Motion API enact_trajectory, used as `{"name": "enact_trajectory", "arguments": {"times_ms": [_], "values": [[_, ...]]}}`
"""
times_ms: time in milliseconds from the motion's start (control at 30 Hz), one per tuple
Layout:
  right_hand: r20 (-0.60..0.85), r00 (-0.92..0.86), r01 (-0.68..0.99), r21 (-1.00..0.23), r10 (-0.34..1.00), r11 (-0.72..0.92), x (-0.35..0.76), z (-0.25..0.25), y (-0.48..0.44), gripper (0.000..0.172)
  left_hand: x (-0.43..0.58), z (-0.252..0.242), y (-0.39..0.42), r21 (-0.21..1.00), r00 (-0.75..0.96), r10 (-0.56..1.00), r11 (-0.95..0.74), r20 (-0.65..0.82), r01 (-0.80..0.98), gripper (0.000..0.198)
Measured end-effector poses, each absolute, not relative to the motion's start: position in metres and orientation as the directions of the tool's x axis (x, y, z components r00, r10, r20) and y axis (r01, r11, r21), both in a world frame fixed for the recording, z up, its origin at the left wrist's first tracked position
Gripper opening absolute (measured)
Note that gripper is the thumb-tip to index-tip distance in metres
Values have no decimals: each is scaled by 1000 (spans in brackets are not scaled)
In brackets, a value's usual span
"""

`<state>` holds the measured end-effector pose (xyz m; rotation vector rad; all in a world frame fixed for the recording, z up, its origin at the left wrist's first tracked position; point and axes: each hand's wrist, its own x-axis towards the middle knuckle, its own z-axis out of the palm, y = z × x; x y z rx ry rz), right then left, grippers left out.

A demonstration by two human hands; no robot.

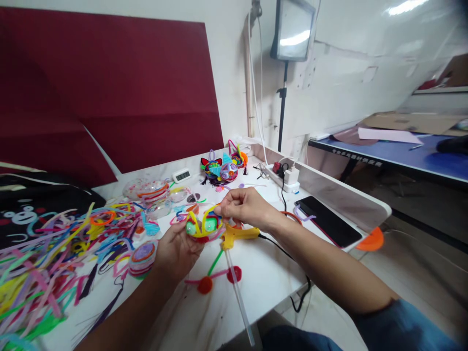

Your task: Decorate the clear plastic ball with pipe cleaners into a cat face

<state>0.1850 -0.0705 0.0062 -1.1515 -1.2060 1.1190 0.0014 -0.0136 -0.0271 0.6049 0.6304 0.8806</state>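
Note:
My left hand cups a small clear dome ornament wrapped in yellow, green and blue pipe cleaners, held just above the white table. My right hand is closed in a pinch on a pipe-cleaner strand at the top right of that ornament. A yellow glue gun lies on the table right under my right hand, with a clear glue stick running toward me.
A big heap of coloured pipe cleaners covers the left of the table. Clear domes, finished ornaments, a small digital clock, a power strip and a black phone lie around. Red pom-poms sit near me.

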Motion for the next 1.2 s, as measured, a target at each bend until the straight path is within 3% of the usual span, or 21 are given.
{"name": "enact_trajectory", "arguments": {"times_ms": [433,700,1067,1200], "values": [[21,26,-113,-993,999,24,183,5,-69,42,-3,-32,-10,704,507,823,517,-254,-487,19],[3,-11,-78,-997,1000,2,186,9,-70,31,-3,-30,-12,698,508,824,518,-252,-494,25],[33,57,-84,-996,998,38,178,5,-69,35,-4,-31,-13,685,514,826,513,-232,-517,23],[57,160,-61,-996,985,68,174,4,-69,37,-3,-27,-15,684,506,831,509,-231,-523,21]]}}
